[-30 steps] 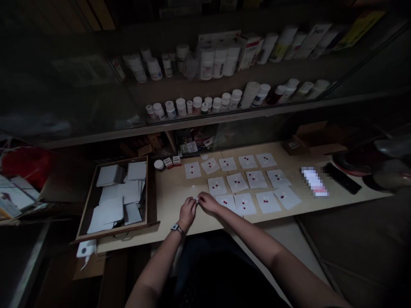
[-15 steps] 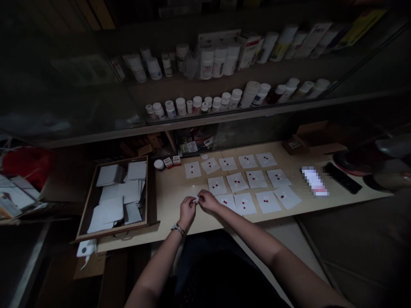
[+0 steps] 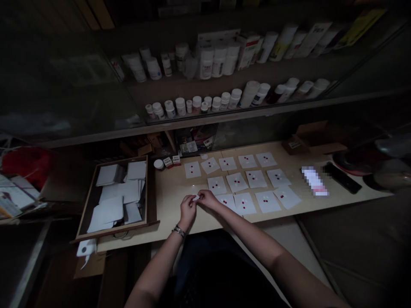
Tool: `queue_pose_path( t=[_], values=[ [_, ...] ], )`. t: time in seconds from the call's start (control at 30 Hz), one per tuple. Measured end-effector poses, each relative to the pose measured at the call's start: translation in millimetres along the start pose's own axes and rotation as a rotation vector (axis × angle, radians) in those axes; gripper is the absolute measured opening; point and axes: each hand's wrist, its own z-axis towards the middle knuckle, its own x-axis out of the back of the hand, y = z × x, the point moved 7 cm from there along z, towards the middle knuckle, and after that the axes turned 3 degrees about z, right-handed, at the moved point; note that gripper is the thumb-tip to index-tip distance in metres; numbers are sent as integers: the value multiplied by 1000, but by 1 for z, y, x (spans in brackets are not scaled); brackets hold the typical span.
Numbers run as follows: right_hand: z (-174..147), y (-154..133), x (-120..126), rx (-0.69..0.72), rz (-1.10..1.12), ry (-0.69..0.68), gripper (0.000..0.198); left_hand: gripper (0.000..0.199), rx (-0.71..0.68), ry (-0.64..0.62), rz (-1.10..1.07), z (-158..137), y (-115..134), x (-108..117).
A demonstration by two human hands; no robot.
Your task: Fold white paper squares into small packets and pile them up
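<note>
My left hand (image 3: 188, 208) and my right hand (image 3: 207, 200) meet over the front of the wooden table, fingertips almost touching. Between them is a small folded white paper (image 3: 196, 198), pinched by the fingers of both hands. Its contents, if any, are hidden. To the right, several square white papers lie in rows, each bearing red and pale pills, such as the paper (image 3: 217, 185) nearest my right hand. My right forearm partly covers the paper (image 3: 228, 202) in the front row. A watch or bracelet sits on my left wrist.
An open drawer (image 3: 150, 188) with stacked white papers stands at left. A white jar (image 3: 159, 164) and small boxes (image 3: 172, 161) are behind. A pixelated phone-like object (image 3: 315, 182) and a black phone (image 3: 344, 178) lie at right, near an open carton (image 3: 316, 136). Shelves of bottles rise above.
Both hands stay in nearly the same place. Their fingers have shifted slightly around the small white paper. The papers with pills have not moved.
</note>
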Motion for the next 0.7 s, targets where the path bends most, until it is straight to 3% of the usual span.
queue_pose_path(
  t=[0.27,0.43,0.53,0.7],
  values=[
    [1,6,0,-1,64,-111,10,17,-200,-165,228,-1,12,1],
    [-1,2,-1,32,63,-132,2,15,-217,-225,286,3,11,1],
    [-3,-5,2,56,27,-107,9,14,-204,-225,300,6,10,1],
    [-14,-30,6,263,-103,-117,22,13,-173,-230,287,8,10,-1]
  ],
)
